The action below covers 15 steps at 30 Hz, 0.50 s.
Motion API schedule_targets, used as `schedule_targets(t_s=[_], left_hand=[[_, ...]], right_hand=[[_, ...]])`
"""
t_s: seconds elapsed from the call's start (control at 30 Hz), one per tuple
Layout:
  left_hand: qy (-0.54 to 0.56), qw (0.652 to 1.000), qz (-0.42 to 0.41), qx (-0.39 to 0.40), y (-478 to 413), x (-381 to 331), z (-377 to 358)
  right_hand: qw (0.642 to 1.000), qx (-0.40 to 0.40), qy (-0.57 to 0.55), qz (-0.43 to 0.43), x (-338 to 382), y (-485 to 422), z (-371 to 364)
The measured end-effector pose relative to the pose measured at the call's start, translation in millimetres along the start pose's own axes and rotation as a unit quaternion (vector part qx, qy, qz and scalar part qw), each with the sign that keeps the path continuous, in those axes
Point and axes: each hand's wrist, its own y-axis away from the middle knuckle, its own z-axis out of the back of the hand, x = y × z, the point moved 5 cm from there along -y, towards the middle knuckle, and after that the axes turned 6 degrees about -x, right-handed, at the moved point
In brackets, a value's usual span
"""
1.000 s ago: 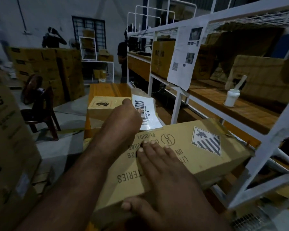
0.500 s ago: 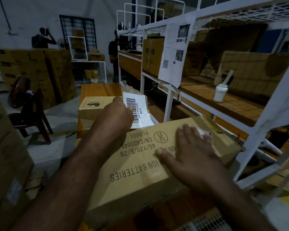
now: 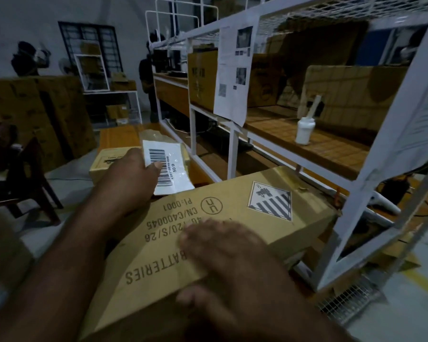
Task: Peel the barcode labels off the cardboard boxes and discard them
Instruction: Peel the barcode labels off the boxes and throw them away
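Two hands in view, one carton in work, logged from my remote seat:

1. Barcode label (image 3: 173, 169): white, with black bars and printed digits, standing up beyond the far edge of the cardboard box (image 3: 232, 193). Its lower edge sits right at that far edge, and I cannot tell whether a last strip is stuck there. It is held much as it was a second ago, so I judge the peel finished or nearly so, with discarding the next step. I see no bin.

2. Left hand (image 3: 126, 178): clamped on the label, thumb (image 3: 156, 166) pressed across the bars, the other fingers hidden behind the sheet. The label projects up and to the right of the knuckles.

3. Right hand (image 3: 223, 255): fingers fairly straight and laid flat on the near part of the box top, holding nothing. Half a second ago it lay further right, over the striped hazard diamond (image 3: 269, 201). It has come back toward me and the diamond is uncovered. I read this as bracing the carton, and the diamond is not the target.

4. Box: tilted, print upside down to me, near corner closest to the camera.

5. Surroundings: smaller carton (image 3: 104, 161) beyond the left hand, white shelf rack (image 3: 232, 154) to the right, white bottle (image 3: 305, 130) on its shelf
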Motion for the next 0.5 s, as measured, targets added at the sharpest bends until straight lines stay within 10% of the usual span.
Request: schedule_targets(t_s=[0.17, 0.4, 0.5], left_hand=[[0.023, 0.999, 0.008, -0.021, -2, -3, 0], [0.069, 0.996, 0.054, -0.025, -7, 8, -2], [0.059, 0.997, 0.035, -0.029, -7, 7, -3]], right_hand=[[0.988, 0.046, 0.078, -0.128, -28, -51, 0], [0.986, 0.147, 0.069, 0.036, 9, -27, -15], [0.985, 0.150, 0.078, -0.037, -28, -14, 5]])
